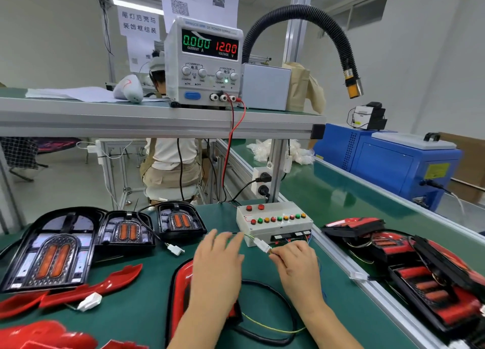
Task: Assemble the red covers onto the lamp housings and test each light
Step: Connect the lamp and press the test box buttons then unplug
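A lamp with a red cover [181, 283] lies on the green mat under my left forearm. My left hand [217, 256] stretches flat above it, fingers straight, reaching toward the white test box [273, 221]. My right hand [295, 259] pinches the wires just behind a white connector [262, 244] that hangs from the box's leads. Three uncovered black lamp housings [52, 254] [126, 231] [179, 221] lie in a row at the left. Loose red covers [91, 287] lie in front of them.
A DC power supply [204, 62] on the upper shelf reads 0.000 A and 12.00 V. Assembled red lamps [420, 267] are stacked at the right beside the aluminium rail [349, 267]. A blue machine [388, 162] stands behind the conveyor. A person sits beyond the bench.
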